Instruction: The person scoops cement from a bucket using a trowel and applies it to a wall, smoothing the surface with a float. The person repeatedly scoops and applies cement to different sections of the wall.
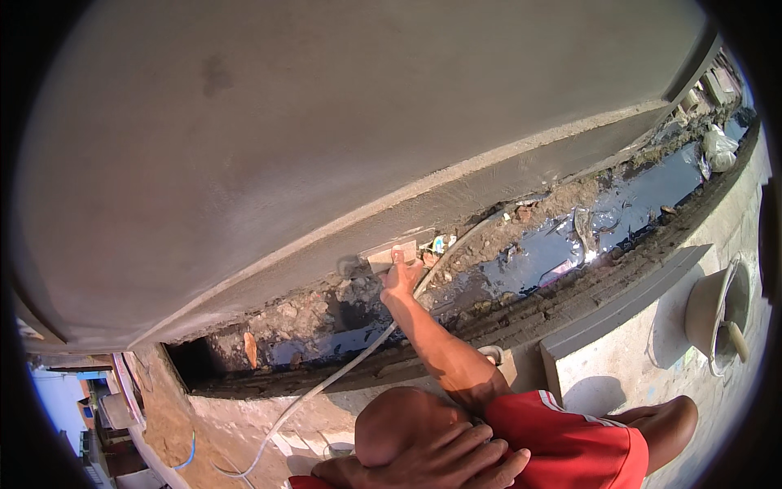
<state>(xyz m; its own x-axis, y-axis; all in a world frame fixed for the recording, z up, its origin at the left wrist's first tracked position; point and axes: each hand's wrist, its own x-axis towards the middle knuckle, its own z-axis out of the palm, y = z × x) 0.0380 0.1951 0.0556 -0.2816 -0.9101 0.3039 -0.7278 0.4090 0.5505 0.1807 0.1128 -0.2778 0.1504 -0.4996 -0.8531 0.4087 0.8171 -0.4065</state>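
My right arm stretches over the ditch, and the right hand (399,279) is closed on a small rectangular plastering float (380,259). The float lies against the lower strip of the grey plastered wall (326,254), just below a projecting ledge (391,200). My fingers cover part of it. Down at the bottom, my left hand (456,458) rests over my bent knee (399,420), its fingers stretched out and holding nothing.
Dark water (538,244) and rubble fill the ditch along the wall. A pale hose (326,383) crosses it beneath my right forearm. On the right stand a grey slab (623,306) and a bucket (707,314) with a handled tool. A white plastic bag (719,148) lies farther off.
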